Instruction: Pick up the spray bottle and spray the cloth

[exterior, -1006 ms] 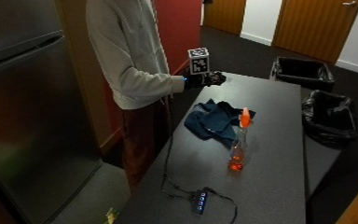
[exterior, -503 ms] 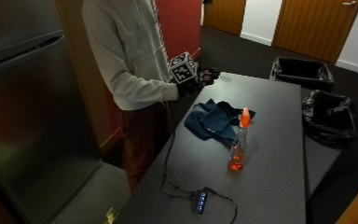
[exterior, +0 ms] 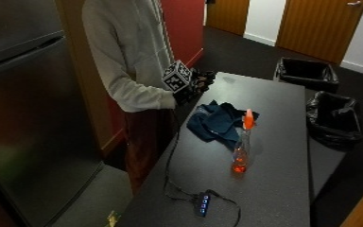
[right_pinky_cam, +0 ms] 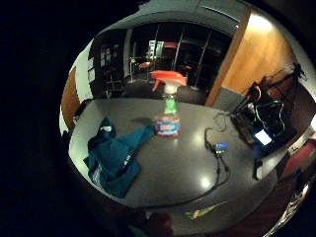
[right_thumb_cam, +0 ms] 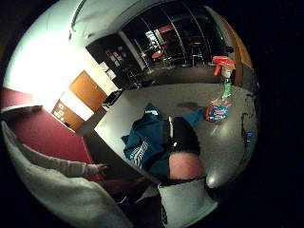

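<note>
I see the gloved right hand raised above the near edge of the grey table, just beside the person's chest, with its fingers loosely curled and holding nothing. The spray bottle stands upright on the table, well apart from that hand, with its orange trigger head on top and orange liquid low in its clear body. The dark teal cloth lies crumpled on the table between the hand and the bottle, close beside the bottle. A black cable with a small hub trails across the table's far end.
</note>
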Action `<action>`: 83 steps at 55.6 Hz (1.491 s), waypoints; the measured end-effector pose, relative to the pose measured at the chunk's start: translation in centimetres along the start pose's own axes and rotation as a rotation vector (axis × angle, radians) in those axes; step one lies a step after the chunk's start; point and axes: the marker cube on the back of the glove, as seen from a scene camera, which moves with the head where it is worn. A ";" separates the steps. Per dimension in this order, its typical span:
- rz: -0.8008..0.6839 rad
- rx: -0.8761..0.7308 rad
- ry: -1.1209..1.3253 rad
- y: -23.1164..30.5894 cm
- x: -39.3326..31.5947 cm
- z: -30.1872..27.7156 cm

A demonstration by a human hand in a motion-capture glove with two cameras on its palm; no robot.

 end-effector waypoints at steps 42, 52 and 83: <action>0.131 0.128 -0.031 0.2 7.0 -0.9; 0.155 0.134 -0.056 0.0 9.2 -1.3; 0.112 0.179 -0.103 -1.9 16.5 -1.7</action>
